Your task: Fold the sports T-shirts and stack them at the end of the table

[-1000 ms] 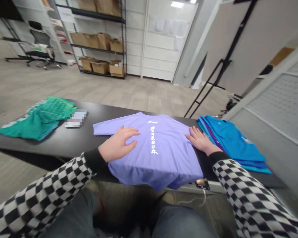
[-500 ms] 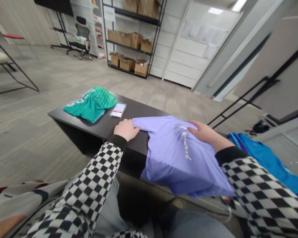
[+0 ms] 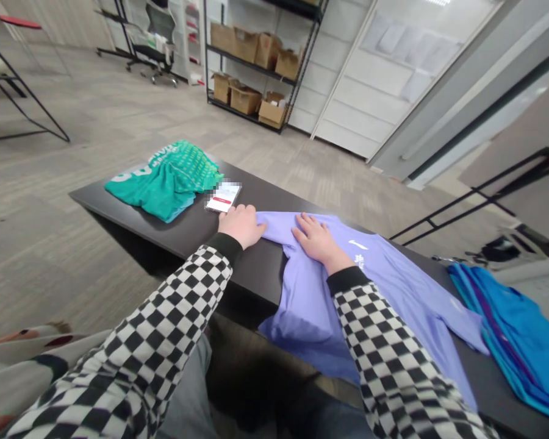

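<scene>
A lavender short-sleeved T-shirt point(image 3: 311, 292) with white lettering and a small white logo lies spread over the dark table, its lower part hanging past the near edge. At the end of its left-hand sleeve, my left hand point(image 3: 241, 225) is closed, fingers curled over and thumb against the cloth. My right hand point(image 3: 318, 241) rests flat on the shirt near that sleeve's shoulder, fingers stretched out. The other sleeve reaches right, towards a pile of blue garments. My right forearm hides part of the lettering.
The black table point(image 3: 260, 274) carries green folded clothes point(image 3: 165, 183) on the left and a phone-like white-faced thing point(image 3: 223, 196), partly blurred, beside my left hand. Blue and purple garments point(image 3: 516, 335) lie at the right end. A shelf with cardboard boxes point(image 3: 244, 97) stands behind.
My right hand has moved left across the shirt, from its chest to near the left-hand sleeve. The right-hand side of the shirt now lies spread out. My left hand stays at the sleeve end.
</scene>
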`<state>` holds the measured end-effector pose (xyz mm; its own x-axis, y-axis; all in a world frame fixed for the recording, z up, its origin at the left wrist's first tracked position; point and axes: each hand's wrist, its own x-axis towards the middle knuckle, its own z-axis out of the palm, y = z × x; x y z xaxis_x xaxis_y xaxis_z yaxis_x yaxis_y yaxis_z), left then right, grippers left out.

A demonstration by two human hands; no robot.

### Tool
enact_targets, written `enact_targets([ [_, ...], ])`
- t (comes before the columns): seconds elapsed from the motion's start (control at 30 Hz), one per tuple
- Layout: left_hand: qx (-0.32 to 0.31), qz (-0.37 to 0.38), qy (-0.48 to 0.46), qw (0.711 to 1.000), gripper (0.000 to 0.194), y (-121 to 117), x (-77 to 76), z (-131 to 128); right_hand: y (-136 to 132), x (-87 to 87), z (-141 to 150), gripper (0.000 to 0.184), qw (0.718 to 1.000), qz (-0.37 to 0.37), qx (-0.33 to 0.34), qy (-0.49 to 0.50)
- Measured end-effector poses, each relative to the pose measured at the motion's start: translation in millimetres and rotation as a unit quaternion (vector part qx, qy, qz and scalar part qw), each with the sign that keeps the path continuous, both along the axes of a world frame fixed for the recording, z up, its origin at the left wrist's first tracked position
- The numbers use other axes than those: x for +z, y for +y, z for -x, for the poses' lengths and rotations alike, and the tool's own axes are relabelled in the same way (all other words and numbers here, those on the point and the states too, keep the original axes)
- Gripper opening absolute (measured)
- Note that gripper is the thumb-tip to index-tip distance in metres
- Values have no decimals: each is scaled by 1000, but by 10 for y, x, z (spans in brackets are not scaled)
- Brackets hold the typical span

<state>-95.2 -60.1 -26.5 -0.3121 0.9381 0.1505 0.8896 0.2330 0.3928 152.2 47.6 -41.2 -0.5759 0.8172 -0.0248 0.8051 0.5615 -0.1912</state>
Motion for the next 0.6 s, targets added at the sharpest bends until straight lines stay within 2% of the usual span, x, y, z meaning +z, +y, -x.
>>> enact_targets([
  [0.1,-32,-18,-38,999,15,79,-73,15,13,-30,-33,67,1000,1,5,16],
  [0.23,-8,-98,-193,976,11,289,-129,67,38,-35,-39,66,999,0,7,36],
  [0.3,3,-128,-301,945,11,381,-115,80,51,-47,-39,64,999,2,7,44],
  [0.37,5,-136,-411,901,12,423,-78,64,61,-62,-40,62,999,-1,11,50],
  [0.43,0,-132,-479,868,14,407,-38,26,68,-77,-43,61,998,-7,16,58],
  [0.5,-20,-123,-485,865,17,354,-15,-16,74,-87,-46,59,998,-9,16,64],
  [0.6,-74,-88,-425,898,35,278,-35,-50,83,-89,-52,58,998,-6,14,65],
])
